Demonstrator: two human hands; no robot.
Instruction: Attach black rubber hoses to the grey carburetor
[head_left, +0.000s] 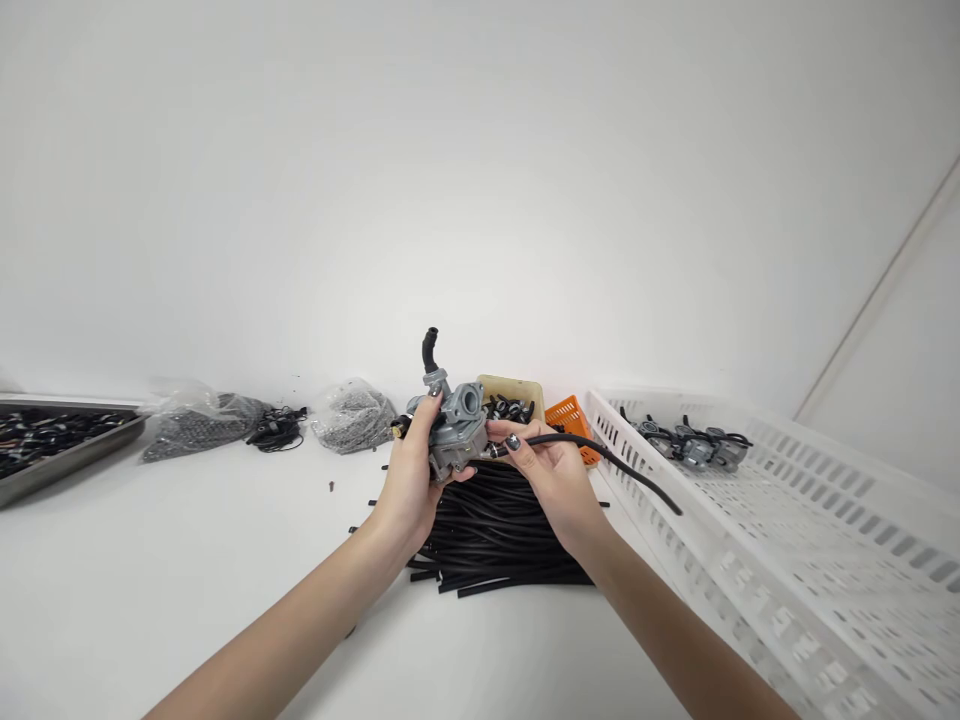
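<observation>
A: Where is the metal part (459, 435)?
B: Up in the left hand (409, 475), above the surface (187, 600), in front of the pale wall. That hand's grip is clamped on it, thumb on the near face and fingertips showing underneath.

A: Which way does it point?
B: Its long axis stands roughly upright, tilted a little. The black elbow tube (430, 350) rises from its top, and the round bore faces right and partly towards the wearer.

A: And the right hand (559, 480)?
B: Its grip is closed on a black hose (630, 468), thumb and fingers together near 1 end. That end points left, at the lower right side of the metal part; I can't tell how far it is seated. The hose runs rightward, arching and sloping down to its free end.

A: What lies below?
B: A pile of black hoses (499, 530), mostly lying left to right. Behind it are a beige bin (517, 389) of small parts and an orange basket (566, 415). On the right, a white crate (750, 560) holds 3 similar metal parts (696, 447) near its far left corner.
</observation>
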